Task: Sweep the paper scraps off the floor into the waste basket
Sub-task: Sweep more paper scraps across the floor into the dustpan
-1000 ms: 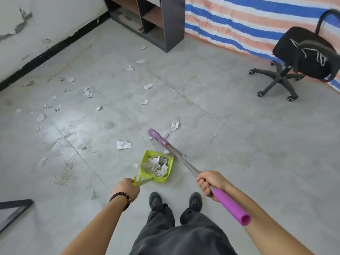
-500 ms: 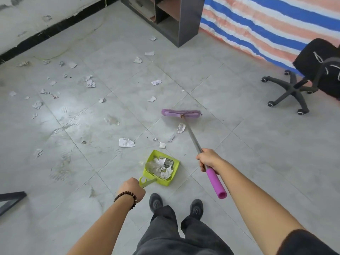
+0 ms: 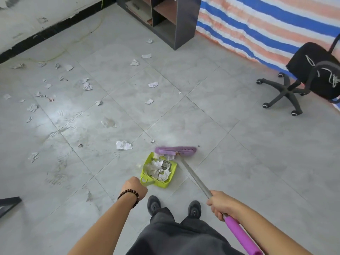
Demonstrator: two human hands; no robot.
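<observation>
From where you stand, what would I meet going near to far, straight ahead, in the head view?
shoes → green dustpan → purple broom head → paper scrap → second paper scrap → dark shelf unit

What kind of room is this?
Probably a plain office or workroom: a black swivel office chair on castors, a dark grey open shelf unit and a grey tiled floor littered with white paper scraps.

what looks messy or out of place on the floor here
Torn paper scraps lie scattered across the floor, thickest toward the left, far from the green dustpan and purple broom. Dusty shoe prints smear it there too. No waste basket is in view.
</observation>
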